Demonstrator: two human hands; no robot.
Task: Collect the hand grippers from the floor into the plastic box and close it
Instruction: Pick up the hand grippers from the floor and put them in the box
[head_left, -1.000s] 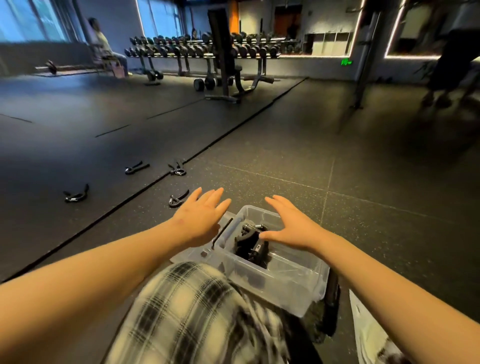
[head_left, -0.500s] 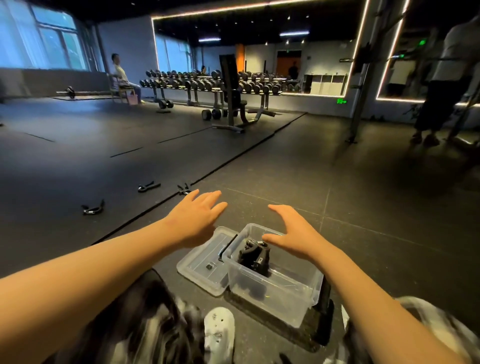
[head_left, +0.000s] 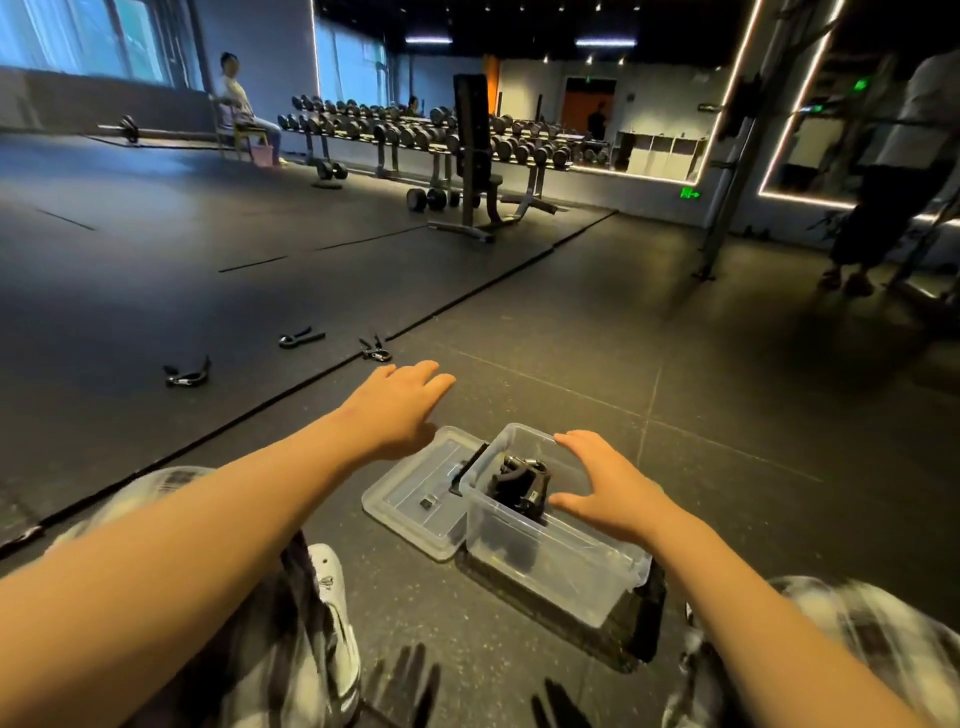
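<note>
Box (head_left: 540, 569) open, long axis far-left to near-right

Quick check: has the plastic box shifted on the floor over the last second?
No. The plastic box still sits tight against its lid, on the lid's right, with the floor seam just beyond its far right corner, as before; only the camera moved.

Clear plastic box (head_left: 545, 566), black hand grippers (head_left: 522, 480)

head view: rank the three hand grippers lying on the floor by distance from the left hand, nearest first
From the left hand:
1. Seam hand gripper, on the mat joint just ahead of the fingertips.
2. Middle hand gripper, farther left on the dark mat.
3. Leftmost hand gripper, far left.
</note>
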